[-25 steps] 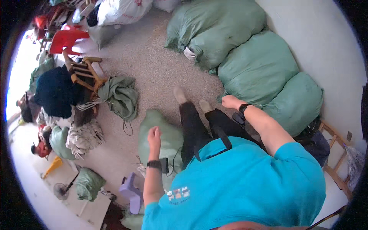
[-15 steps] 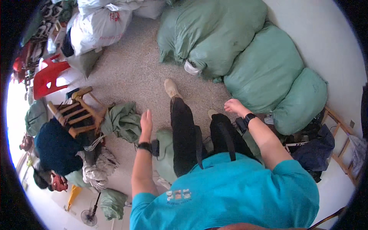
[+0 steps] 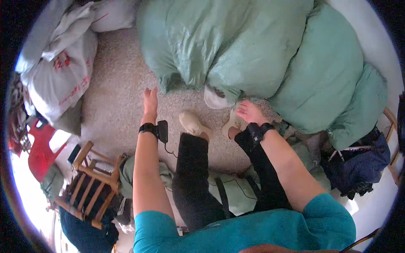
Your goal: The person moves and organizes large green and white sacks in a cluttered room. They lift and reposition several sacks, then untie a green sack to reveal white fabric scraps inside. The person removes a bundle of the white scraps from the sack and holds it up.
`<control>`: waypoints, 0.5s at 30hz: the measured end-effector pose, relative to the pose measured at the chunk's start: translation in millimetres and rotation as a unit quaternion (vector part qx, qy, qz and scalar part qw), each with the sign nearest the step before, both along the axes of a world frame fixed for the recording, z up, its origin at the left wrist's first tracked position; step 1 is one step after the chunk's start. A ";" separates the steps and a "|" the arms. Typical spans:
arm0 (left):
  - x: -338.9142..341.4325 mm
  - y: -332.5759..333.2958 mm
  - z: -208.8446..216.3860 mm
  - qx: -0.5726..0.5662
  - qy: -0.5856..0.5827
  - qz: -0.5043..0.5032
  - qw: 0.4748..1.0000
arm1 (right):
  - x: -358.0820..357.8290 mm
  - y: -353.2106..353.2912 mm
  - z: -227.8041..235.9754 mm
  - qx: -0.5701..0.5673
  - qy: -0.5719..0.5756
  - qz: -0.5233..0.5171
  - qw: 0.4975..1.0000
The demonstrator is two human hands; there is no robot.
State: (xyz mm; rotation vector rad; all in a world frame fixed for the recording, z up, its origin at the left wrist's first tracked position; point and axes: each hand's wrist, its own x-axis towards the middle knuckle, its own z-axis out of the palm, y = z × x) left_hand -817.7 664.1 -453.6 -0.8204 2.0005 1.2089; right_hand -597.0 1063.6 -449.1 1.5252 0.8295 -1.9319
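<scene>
Large green woven sacks (image 3: 253, 50), stuffed full, fill the upper right in front of me. From the gathered mouth of one, a whitish lump (image 3: 215, 98) pokes out. My left hand (image 3: 150, 102) is held out beside the sacks' lower left corner, fingers stretched and slightly apart, with nothing in it. Close to the whitish lump, my right hand (image 3: 250, 111) hangs with its palm partly turned up and its fingers loosely spread; it appears to hold nothing. Each wrist wears a black strap with a small black box.
White sacks with red print (image 3: 63, 71) lie at the upper left. Below them are a red plastic chair (image 3: 42, 147) and a small wooden chair (image 3: 95, 179) by dark cloth. A dark blue fabric bundle (image 3: 358, 162) lies at the right, near a wooden frame. Speckled floor (image 3: 116, 84) shows between the sacks.
The green sacks now look larger and nearer as I have stepped toward them. Both hands have reached forward, and my feet now stand side by side.
</scene>
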 end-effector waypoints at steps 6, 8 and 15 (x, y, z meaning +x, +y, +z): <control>-32.4 52.2 -100.9 0.058 0.136 -0.045 0.988 | 48.8 0.2 -126.8 0.108 0.129 0.059 0.984; -28.7 81.0 -74.7 -0.010 0.086 0.065 0.994 | 21.0 -16.7 -107.3 0.039 0.065 -0.063 0.995; -33.2 111.8 -81.0 0.365 -0.147 0.262 0.881 | 33.2 -3.0 -96.6 -0.090 0.269 0.004 0.959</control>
